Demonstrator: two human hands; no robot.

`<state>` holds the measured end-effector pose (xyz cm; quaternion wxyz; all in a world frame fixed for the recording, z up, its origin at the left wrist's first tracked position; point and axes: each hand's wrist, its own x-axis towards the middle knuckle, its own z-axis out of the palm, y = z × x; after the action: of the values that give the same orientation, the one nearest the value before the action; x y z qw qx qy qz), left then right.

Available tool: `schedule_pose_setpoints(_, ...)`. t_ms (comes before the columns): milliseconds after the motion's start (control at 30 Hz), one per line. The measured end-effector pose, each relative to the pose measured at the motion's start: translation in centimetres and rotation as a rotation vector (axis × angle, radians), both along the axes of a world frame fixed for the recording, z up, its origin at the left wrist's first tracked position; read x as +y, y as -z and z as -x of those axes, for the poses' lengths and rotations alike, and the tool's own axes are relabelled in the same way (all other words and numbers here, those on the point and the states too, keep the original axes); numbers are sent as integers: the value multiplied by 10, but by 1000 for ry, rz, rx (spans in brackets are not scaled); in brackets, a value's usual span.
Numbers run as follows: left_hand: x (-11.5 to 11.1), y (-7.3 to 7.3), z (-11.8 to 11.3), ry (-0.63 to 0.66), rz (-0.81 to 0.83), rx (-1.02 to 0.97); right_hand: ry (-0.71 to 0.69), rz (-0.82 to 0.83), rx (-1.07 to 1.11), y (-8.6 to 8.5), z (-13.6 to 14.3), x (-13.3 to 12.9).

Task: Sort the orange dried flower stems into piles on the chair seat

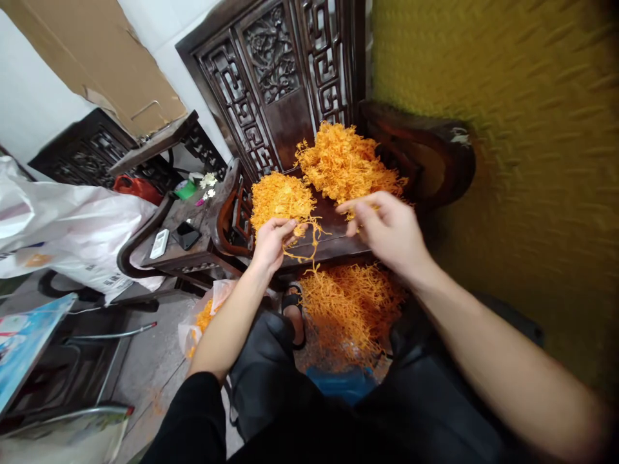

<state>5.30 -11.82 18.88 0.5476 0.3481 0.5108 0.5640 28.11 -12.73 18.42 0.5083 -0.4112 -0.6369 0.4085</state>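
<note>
My left hand (275, 243) pinches a thin orange branching strand (315, 241) that dangles to the right of its fingertips. My right hand (387, 229) is apart from it on the right, index finger stretched out and nothing plainly held. Behind my left hand a frilly orange heap (282, 196) lies on the dark wooden chair seat (333, 247). A larger orange heap (345, 161) sits beside it, beyond my right hand. Below the seat, between my legs, is a loose mass of long orange strands (353, 309), with a blue edge (341, 385) showing under it.
The chair has a carved back (280, 84) and a curved armrest (449, 151). On the left, a small side table (203, 222) bears a black phone-like object (186, 236) and a white device (159, 243). A plastic bag (222, 293) with orange bits stands on the floor.
</note>
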Motion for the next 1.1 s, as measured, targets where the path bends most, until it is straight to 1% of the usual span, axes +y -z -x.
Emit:
schedule_pose_setpoints(67, -1, 2, -6, 4, -27, -8, -89, 52, 75, 4, 19, -8)
schedule_pose_setpoints(133, -5, 2, -13, -9, -66, -9, -174, 116, 29, 10, 36, -12)
schedule_pose_setpoints(167, -8, 2, -16, -10, -88, -9, -176, 147, -17, 13, 42, -12)
schedule_pose_setpoints(233, -14, 3, -21, -1, -140, 14, -120, 187, -73, 18, 51, -8)
schedule_pose_setpoints(300, -17, 4, -24, -2, -192, 70, -71, 182, -80, 20, 55, -5)
schedule_pose_setpoints(367, -14, 6, -22, -38, -213, 112, -100, 142, -109, 17, 58, -8)
schedule_pose_setpoints(400, -10, 6, -19, -72, -194, 112, -143, 121, -135, 15, 60, -12)
schedule_pose_setpoints(467, 1, 5, -9, -173, -121, 78, -286, 111, -186, 10, 62, -22)
schedule_pose_setpoints(533, 9, 1, 3, -241, -69, 48, -455, 172, -195, 5, 59, -30)
schedule_pose_setpoints(567, 11, 0, 8, -230, -64, 44, -518, 212, -175, 4, 55, -31)
schedule_pose_setpoints(600, 11, -1, 11, -186, -70, 43, -549, 246, -140, 3, 50, -30)
schedule_pose_setpoints(633, 9, -1, 13, -121, -77, 45, -536, 265, -89, 3, 44, -26)
schedule_pose_setpoints(667, 5, -1, 12, -50, -83, 53, -481, 263, -34, 3, 38, -21)
schedule_pose_setpoints(700, 1, 0, 10, 8, -90, 68, -398, 243, 12, 3, 32, -15)
schedule_pose_setpoints(767, -8, 3, 2, 82, -119, 118, -219, 189, 55, 4, 24, -5)
schedule_pose_setpoints(833, -16, 5, -7, 135, -150, 181, -101, 140, 28, 5, 23, 1)
schedule_pose_setpoints(900, -22, 5, -14, 192, -168, 232, -74, 86, -27, 7, 27, 1)
schedule_pose_setpoints(1000, -26, 4, -18, 239, -197, 260, -90, -29, -117, 7, 34, -2)
schedule_pose_setpoints(1100, -26, 7, -20, 159, -245, 350, -73, -106, -224, 6, 41, -7)
